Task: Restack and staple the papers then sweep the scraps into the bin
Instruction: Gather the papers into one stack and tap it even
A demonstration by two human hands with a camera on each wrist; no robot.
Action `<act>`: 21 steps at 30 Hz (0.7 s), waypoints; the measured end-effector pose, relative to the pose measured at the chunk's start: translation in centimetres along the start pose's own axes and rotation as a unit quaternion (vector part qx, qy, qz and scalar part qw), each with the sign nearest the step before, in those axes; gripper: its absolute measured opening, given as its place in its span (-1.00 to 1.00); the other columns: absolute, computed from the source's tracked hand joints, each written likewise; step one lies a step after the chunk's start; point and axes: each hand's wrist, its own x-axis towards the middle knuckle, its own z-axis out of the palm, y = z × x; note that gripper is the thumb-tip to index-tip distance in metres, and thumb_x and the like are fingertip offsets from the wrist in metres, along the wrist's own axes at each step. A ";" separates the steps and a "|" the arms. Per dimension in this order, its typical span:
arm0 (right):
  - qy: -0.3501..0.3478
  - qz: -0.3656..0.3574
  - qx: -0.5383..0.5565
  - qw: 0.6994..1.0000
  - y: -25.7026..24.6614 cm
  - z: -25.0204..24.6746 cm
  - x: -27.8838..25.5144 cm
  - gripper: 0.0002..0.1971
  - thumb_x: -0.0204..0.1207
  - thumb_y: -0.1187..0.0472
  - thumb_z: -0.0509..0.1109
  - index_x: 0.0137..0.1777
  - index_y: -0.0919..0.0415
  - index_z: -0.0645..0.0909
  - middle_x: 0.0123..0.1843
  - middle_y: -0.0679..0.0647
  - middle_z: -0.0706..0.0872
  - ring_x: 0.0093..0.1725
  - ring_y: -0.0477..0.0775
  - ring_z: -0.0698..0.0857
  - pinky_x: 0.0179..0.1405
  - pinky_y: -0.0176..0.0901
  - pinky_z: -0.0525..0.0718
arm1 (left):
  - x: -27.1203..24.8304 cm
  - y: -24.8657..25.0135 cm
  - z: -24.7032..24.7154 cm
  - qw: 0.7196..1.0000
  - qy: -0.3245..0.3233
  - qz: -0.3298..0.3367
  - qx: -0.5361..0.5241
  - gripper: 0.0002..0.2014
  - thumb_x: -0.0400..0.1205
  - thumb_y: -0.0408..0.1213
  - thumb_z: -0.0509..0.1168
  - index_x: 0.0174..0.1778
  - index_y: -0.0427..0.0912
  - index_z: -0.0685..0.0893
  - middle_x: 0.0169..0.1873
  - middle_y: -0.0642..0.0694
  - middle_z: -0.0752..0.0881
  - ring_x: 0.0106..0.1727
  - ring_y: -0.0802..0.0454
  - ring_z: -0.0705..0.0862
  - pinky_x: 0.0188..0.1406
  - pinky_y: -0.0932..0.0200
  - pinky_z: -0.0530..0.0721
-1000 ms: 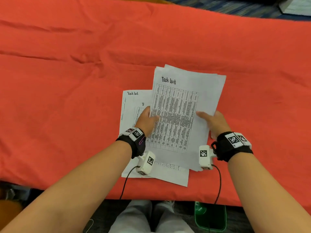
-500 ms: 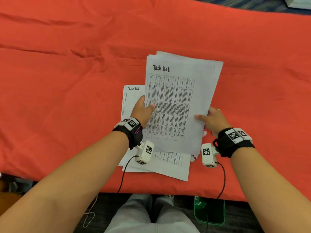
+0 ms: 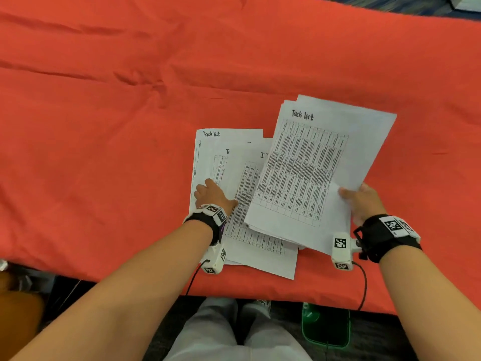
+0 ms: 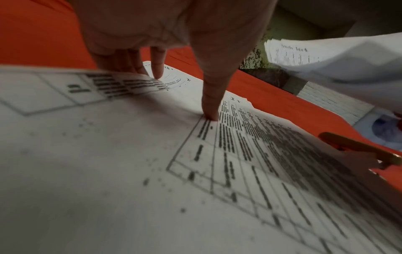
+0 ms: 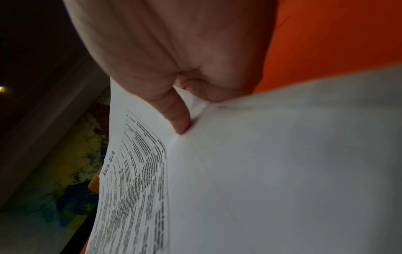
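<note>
Printed "Task list" sheets lie on a red tablecloth (image 3: 130, 126). My right hand (image 3: 360, 201) pinches the near right corner of a paper stack (image 3: 312, 173), thumb (image 5: 178, 120) on top, and holds it tilted above the cloth. To its left, up to three loose sheets (image 3: 229, 152) lie fanned out and overlapping. My left hand (image 3: 210, 194) rests on them, its thumb (image 4: 210, 113) and straight fingers (image 4: 157, 68) pressing down on the paper. The held stack hides part of the rightmost loose sheet.
The table's near edge runs just below my wrists. A green-rimmed bin (image 3: 325, 327) stands on the floor under that edge, right of my knees. An orange elongated object (image 4: 359, 147) lies at the right edge of the loose sheets. Bare red cloth stretches left and far.
My right hand carried the stack to the right, uncovering another loose sheet. My left hand let go of the stack and moved left onto the loose sheets.
</note>
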 end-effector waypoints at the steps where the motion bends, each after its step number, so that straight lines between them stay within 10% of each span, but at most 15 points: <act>1: 0.005 0.006 0.001 1.000 0.3 0.1 -0.1 -0.67 0.56 0.49 0.29 0.30 0.28 0.56 0.18 0.21 0.71 0.21 0.29 0.69 0.36 0.25 0.57 | 0.2 0.0 -0.1 1.000 -0.002 0.000 -0.021 -0.14 0.35 -0.05 0.58 0.41 -0.24 0.23 0.34 -0.28 0.44 0.40 -0.25 0.41 0.31 -0.15 0.54; 10: 0.000 0.034 -0.015 0.999 1.9 1.1 -0.5 -0.61 0.58 0.51 0.26 0.39 0.34 0.51 0.27 0.25 0.66 0.21 0.25 0.65 0.29 0.15 0.58 | -0.5 0.1 -2.1 0.989 -0.035 0.050 -0.133 -0.68 0.62 -0.32 0.29 0.28 -0.24 0.47 0.12 -0.15 0.62 0.06 -0.14 0.64 0.01 0.08 0.64; 14: -0.037 0.031 -0.039 0.998 1.8 1.5 -0.3 -0.65 0.55 0.45 0.31 0.31 0.19 0.55 0.28 0.19 0.70 0.22 0.25 0.69 0.37 0.24 0.57 | -1.5 0.7 -3.7 0.970 -0.049 0.071 -0.226 -0.57 0.69 -0.32 0.23 0.49 -0.27 0.41 0.40 -0.13 0.53 0.41 -0.11 0.51 0.20 0.23 0.41; 21: -0.095 0.009 -0.003 0.995 0.1 3.6 -0.8 -0.56 0.54 0.51 0.25 0.37 0.16 0.53 0.26 0.12 0.72 0.28 0.23 0.68 0.39 0.22 0.55 | -1.8 1.8 -4.6 0.926 -0.096 0.083 -0.356 -0.69 0.66 -0.33 0.28 0.33 -0.15 0.59 0.20 -0.03 0.69 0.18 0.03 0.64 0.19 0.19 0.53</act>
